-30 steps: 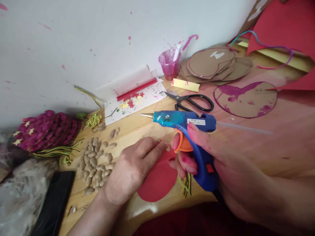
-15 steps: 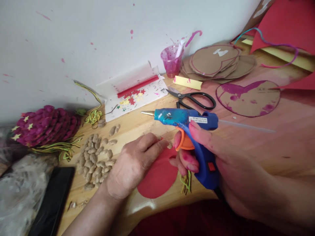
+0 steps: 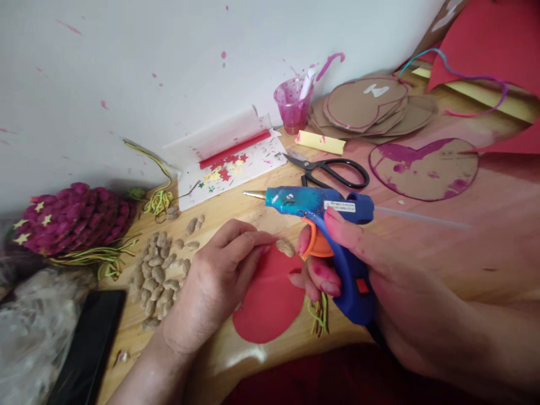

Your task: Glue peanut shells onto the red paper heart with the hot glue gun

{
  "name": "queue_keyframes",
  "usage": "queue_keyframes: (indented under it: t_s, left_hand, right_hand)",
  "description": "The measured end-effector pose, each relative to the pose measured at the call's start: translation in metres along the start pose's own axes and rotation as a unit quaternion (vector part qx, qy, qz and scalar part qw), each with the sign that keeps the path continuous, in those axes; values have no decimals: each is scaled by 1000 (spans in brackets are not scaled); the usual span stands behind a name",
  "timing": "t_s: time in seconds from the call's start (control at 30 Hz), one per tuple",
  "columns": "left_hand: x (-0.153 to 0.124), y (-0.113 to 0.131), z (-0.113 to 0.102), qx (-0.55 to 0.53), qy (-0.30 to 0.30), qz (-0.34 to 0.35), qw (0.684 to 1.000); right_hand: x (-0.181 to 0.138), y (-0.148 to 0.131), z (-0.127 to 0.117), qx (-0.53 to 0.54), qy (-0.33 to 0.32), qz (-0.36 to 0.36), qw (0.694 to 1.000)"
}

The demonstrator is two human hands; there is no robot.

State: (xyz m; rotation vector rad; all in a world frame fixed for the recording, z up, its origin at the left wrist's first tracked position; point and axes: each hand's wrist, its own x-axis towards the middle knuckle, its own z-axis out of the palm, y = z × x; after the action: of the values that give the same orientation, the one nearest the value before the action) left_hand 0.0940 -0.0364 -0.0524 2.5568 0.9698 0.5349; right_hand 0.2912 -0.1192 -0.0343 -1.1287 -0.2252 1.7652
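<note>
My right hand [image 3: 358,264] is wrapped round a blue hot glue gun [image 3: 320,202] with an orange trigger. Its metal nozzle points left, and a clear glue stick [image 3: 422,216] sticks out behind. In front of me is a red heart-like paper cutout [image 3: 270,298], partly hidden by both hands. A single peanut [image 3: 285,247] lies at its top edge, near the trigger. My left hand [image 3: 219,275] is closed at the cutout's upper left edge, fingertips together on it. Several loose peanuts [image 3: 156,273] are heaped left of that hand.
Black-handled scissors [image 3: 333,169] lie behind the glue gun. Farther back are a pink-stained cup [image 3: 293,107], stacked cardboard pieces [image 3: 363,104] and a sheet with star confetti [image 3: 228,174]. On the left are a purple peanut-covered craft [image 3: 76,219], a black phone [image 3: 88,343] and a plastic bag [image 3: 37,332].
My left hand has drawn back a little to the left from the peanut, which now shows fully on the cutout's top edge. The right hand and glue gun have hardly moved.
</note>
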Motion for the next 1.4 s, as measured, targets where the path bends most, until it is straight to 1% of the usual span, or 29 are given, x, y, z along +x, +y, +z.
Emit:
queue_keyframes:
  t_s: [0.1,0.2,0.3,0.43,0.6,0.77,0.87,1.07,1.17,1.3,1.4]
  left_hand:
    - [-2,1,4,23,22,5,999]
    - [-6,3,6,55,23,32,998]
    - [-9,7,6,67,6,70,995]
    - [-7,10,5,62,-20,92,994]
    - [-3,10,7,56,-30,126,990]
    - [-2,7,10,68,-16,131,989]
    - [-2,8,11,63,-12,132,989]
    - [-2,10,10,39,-36,124,991]
    - [-1,10,10,35,-35,130,990]
    - [-1,11,10,43,-36,134,989]
    - [-1,14,8,60,-54,138,987]
  right_hand:
    - [0,-1,1,3,1,-1,1000]
    - [0,-1,1,0,-3,-14,1000]
    - [1,-1,1,3,-6,-26,1000]
    - [1,-2,2,6,-8,-7,1000]
    - [1,-2,1,13,-9,1,1000]
    - [2,-1,-1,17,-9,-20,1000]
    - [2,-3,1,16,-6,-20,1000]
    - [1,-4,1,2,-15,-32,999]
    - [2,-3,1,9,-12,-24,1000]
    - [3,-4,2,11,-9,-24,1000]
    - [3,-5,3,7,-5,-29,1000]
